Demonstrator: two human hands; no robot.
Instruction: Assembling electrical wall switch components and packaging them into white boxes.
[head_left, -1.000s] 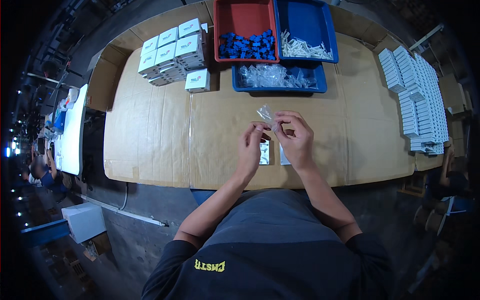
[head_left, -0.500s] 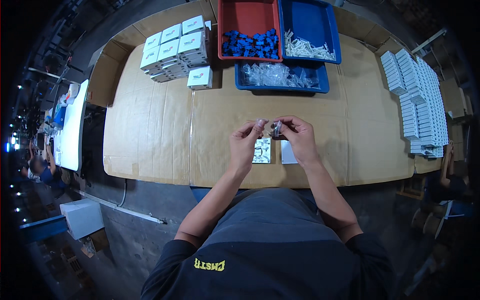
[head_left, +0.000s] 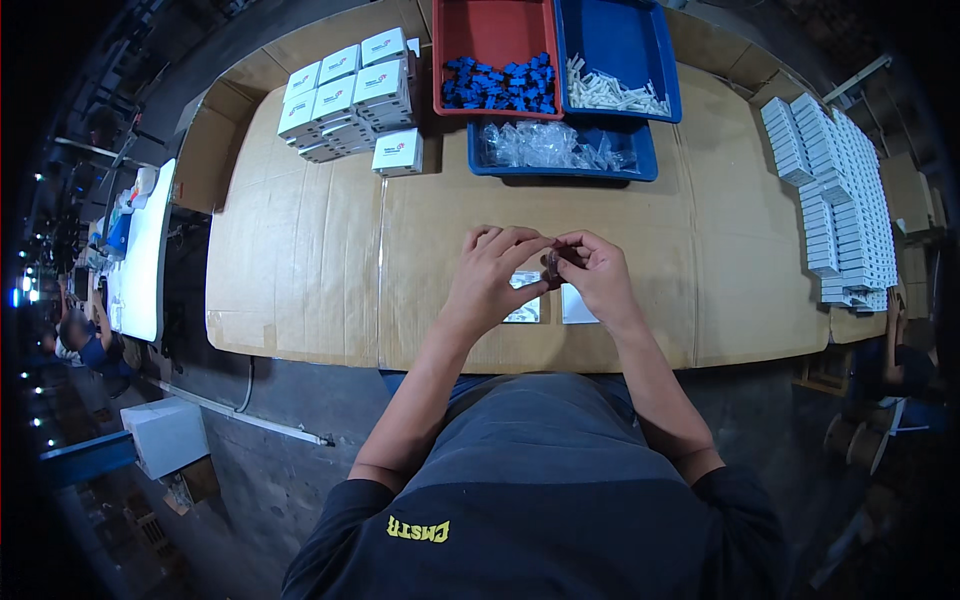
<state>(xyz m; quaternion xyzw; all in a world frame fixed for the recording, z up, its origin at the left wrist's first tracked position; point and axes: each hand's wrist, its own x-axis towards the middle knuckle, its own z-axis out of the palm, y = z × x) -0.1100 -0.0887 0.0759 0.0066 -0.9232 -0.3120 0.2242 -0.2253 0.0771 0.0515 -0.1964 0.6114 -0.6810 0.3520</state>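
Note:
My right hand [head_left: 598, 282] pinches a small see-through plastic bag [head_left: 552, 264] with something dark showing in it; its contents are too small to name. Close against it on the left, my left hand [head_left: 490, 275] has its thumb and fingers spread apart, the index fingertip reaching the right hand's fingertips. Below them on the cardboard lies a small white box part [head_left: 525, 308] with a patterned inside, half covered by the left hand. Next to it, under the right hand, is a plain white flat piece [head_left: 576, 306].
Ahead stand a red tray [head_left: 490, 25] of blue clips, a blue tray [head_left: 610, 30] of white sticks and a lower blue tray [head_left: 560, 180] of clear bags. White boxes [head_left: 345, 95] are stacked far left, more white boxes [head_left: 835, 205] at right. Other people work at both sides.
My left hand has opened from a pinch and come right, up against my right hand. The clear piece between its fingertips no longer shows there. The right hand has hardly moved.

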